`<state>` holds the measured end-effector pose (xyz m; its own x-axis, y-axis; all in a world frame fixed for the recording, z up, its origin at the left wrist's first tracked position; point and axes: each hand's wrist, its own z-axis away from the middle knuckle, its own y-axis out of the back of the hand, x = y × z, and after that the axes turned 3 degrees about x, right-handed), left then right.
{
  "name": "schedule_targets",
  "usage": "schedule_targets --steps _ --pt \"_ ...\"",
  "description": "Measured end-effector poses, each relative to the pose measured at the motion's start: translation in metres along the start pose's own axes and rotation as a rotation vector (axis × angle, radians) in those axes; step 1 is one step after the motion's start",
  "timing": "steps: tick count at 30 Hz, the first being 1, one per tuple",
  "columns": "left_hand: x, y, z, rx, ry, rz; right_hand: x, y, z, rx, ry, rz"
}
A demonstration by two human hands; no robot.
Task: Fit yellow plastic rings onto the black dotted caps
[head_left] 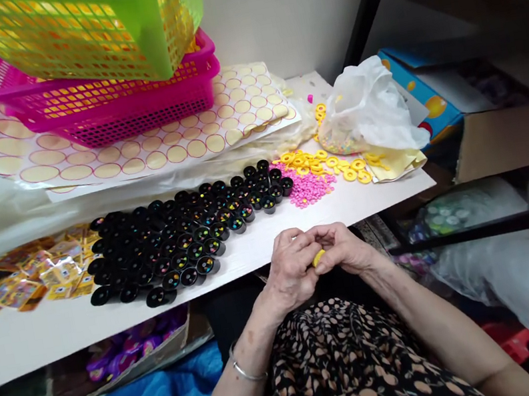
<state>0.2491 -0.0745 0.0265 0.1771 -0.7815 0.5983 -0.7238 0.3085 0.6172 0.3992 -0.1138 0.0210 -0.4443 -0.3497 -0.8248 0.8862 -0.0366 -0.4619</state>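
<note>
Both hands meet over my lap, just in front of the table edge. Between them shows a small yellow round piece [319,258], partly hidden by the fingers. My left hand [290,266] is closed around its left side, and my right hand [343,249] pinches it from the right. Beyond the hands lie a heap of pink beads [311,188] and a scatter of yellow ring-shaped pieces [312,161]. To the left, many small black cups [175,240] stand packed together, some with coloured bits inside.
Printed cards [60,266] lie left of the cups. A pink basket [128,109] and a green basket [150,34] are stacked behind, on sheets of round stickers [156,158]. A white plastic bag [370,102] sits at the right end, near shelves. Below the table is a box of purple items [127,349].
</note>
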Motion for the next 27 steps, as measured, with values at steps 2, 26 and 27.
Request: schedule_targets --steps 2,26,27 --pt "-0.002 -0.002 0.003 -0.002 0.019 0.029 0.007 -0.003 -0.001 0.055 0.004 -0.015" --pt "-0.01 0.011 0.018 0.006 0.104 0.153 0.015 -0.021 0.007 -0.014 -0.014 0.072" --pt "-0.008 0.011 0.018 -0.002 0.096 0.143 0.012 -0.02 0.008 -0.027 -0.035 0.08"
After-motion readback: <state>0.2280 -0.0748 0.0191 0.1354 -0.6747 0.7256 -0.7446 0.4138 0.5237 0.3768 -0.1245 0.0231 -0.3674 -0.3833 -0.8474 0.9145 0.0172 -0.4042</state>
